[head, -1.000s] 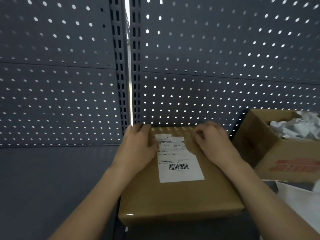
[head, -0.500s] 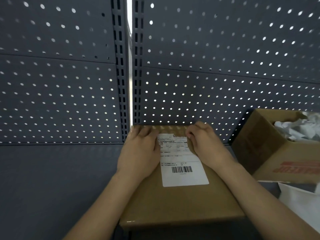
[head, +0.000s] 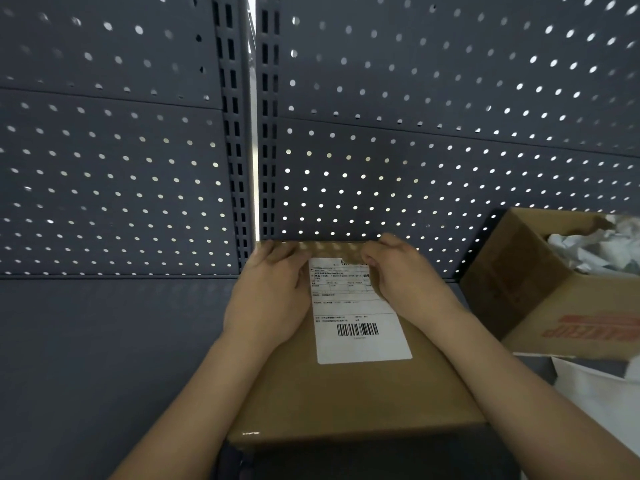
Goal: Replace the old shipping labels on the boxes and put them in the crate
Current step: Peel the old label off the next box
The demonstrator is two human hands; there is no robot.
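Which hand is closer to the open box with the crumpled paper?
Right. The right hand rests at the right edge of the label, toward the open box; the left hand rests at its left edge, farther away.

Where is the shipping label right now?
In the head view, the white shipping label lies on the brown box at centre, between the left hand and right hand.
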